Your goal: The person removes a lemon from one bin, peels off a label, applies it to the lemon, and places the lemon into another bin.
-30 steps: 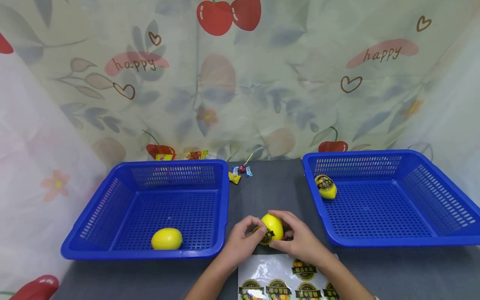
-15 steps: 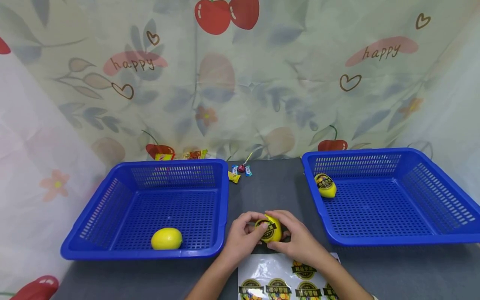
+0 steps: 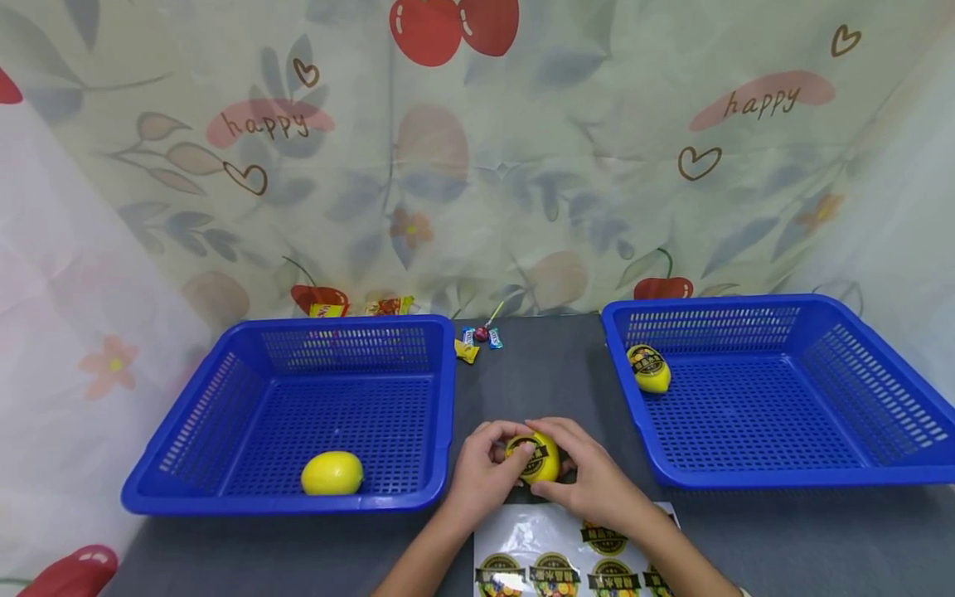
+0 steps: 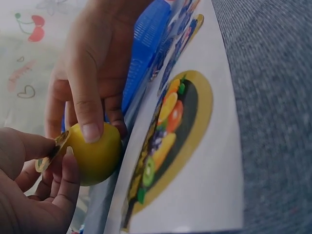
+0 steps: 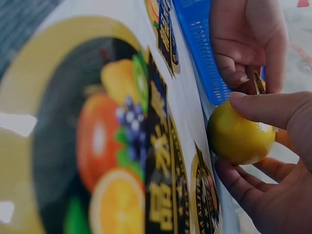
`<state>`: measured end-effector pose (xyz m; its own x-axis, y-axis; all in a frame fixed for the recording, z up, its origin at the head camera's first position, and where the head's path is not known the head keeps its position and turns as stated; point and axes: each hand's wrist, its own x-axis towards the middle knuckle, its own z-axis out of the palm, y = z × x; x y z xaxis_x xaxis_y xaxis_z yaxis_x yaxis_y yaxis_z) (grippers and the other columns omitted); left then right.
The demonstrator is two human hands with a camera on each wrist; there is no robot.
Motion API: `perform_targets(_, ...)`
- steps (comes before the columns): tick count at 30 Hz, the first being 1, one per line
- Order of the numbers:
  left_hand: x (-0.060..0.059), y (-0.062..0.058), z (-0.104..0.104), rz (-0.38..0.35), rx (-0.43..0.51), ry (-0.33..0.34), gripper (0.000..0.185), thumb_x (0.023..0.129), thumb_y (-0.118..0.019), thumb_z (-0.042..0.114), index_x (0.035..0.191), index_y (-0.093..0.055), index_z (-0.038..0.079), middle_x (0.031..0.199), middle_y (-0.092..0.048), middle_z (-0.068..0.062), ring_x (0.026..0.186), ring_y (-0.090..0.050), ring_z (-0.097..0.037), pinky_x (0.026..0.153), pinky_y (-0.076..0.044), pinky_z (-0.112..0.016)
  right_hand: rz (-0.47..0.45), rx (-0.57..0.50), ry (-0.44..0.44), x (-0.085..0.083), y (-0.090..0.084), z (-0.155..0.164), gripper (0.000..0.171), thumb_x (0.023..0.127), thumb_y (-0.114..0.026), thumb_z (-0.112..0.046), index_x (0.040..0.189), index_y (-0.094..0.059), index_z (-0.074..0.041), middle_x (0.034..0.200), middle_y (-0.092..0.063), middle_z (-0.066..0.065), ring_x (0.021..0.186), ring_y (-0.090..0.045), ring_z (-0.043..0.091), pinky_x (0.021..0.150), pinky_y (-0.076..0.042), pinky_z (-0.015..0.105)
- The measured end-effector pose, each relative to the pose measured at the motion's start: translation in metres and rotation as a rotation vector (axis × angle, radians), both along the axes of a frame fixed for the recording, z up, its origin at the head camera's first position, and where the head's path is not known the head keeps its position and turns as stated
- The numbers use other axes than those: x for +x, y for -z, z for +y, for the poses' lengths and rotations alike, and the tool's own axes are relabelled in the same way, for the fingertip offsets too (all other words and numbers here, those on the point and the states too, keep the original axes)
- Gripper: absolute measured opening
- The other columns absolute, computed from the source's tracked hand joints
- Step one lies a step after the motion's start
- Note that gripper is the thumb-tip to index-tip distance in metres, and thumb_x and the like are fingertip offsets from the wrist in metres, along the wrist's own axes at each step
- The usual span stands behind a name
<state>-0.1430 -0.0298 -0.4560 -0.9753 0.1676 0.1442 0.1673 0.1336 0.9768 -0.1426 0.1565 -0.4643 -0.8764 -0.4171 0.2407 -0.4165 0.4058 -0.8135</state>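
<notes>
Lemon: the lemon (image 3: 539, 458) sits between your two hands over the worktop (image 3: 552, 373), just past the sticker sheet (image 3: 552, 555) at 6 o'clock.
Left hand: your left hand (image 3: 485, 473) curls in from 9 o'clock, thumb and fingers pinching the sticker (image 4: 48, 152) at its edge against the lemon; in the left wrist view part of that sticker stands off the peel.
Right hand: your right hand (image 3: 589, 477) cups the lemon from 3 o'clock, thumb (image 4: 87, 105) on top and fingers under it.
Lemon to grip: it lies inside both grips, touching both; the sticker faces up and towards you.
Doing it well: judging by the lifted edge, hold the lemon still with the right hand and rub the sticker flat from its middle outward, so no crease is trapped.
Left basket: the left basket (image 3: 440, 390) at 9 o'clock holds a plain lemon (image 3: 332, 473).
Right basket: the right basket (image 3: 746, 477) at 2 o'clock holds a labelled lemon (image 3: 648, 370).
Far edge: sweets (image 3: 477, 338) lie at 12 o'clock, well apart from your hands.
</notes>
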Motion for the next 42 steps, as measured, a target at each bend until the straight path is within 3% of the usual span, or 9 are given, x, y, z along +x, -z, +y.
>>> perform_targets(9,0.0000,0.0018,-0.0006,-0.028,0.023,-0.001,0.019,0.092,-0.072,0.008,0.108,-0.070,-0.002,0.097,-0.056,-0.009,0.066,-0.060,-0.011,0.054,-0.057,-0.027,-0.054,-0.045,-0.028,-0.0007,0.0003,-0.0004,0.072,0.080,-0.084,-0.003,0.144,-0.051,-0.004,0.139,-0.049,0.015,0.117,-0.055,0.034,0.076,-0.058,0.030)
perform_targets(15,0.0007,0.0034,0.0001,-0.026,0.048,0.011,0.020,0.092,-0.072,0.008,0.110,-0.070,-0.002,0.099,-0.057,-0.008,0.067,-0.061,-0.011,0.054,-0.056,-0.027,-0.066,-0.074,-0.043,-0.0008,0.0009,0.0018,0.059,0.092,-0.075,-0.017,0.144,-0.051,-0.006,0.141,-0.048,0.016,0.116,-0.055,0.033,0.072,-0.058,0.031)
perform_targets(20,0.0006,0.0041,0.0014,0.002,0.048,0.012,0.020,0.091,-0.073,0.006,0.109,-0.069,-0.001,0.097,-0.057,-0.009,0.063,-0.059,-0.009,0.054,-0.056,-0.027,-0.086,-0.100,-0.025,-0.0007,0.0012,0.0024,0.047,0.099,-0.066,-0.020,0.143,-0.054,-0.009,0.140,-0.050,0.013,0.116,-0.056,0.032,0.070,-0.057,0.031)
perform_targets(30,0.0005,0.0072,0.0043,0.003,0.018,-0.022,0.023,0.087,-0.075,0.004,0.108,-0.066,0.001,0.087,-0.055,-0.006,0.056,-0.056,-0.007,0.050,-0.054,-0.025,-0.043,-0.117,0.055,-0.0020,0.0015,0.0004,0.030,0.104,-0.056,-0.019,0.132,-0.064,-0.014,0.132,-0.060,0.004,0.123,-0.054,0.025,0.097,-0.048,0.036)
perform_targets(42,0.0003,0.0092,0.0052,-0.035,0.082,-0.011,0.024,0.089,-0.074,0.003,0.110,-0.065,-0.001,0.085,-0.054,-0.005,0.057,-0.054,-0.009,0.052,-0.056,-0.031,-0.043,-0.188,0.046,-0.0056,0.0071,0.0024,0.029,0.102,-0.060,-0.013,0.130,-0.065,-0.009,0.128,-0.062,0.009,0.110,-0.061,0.026,0.084,-0.054,0.032)
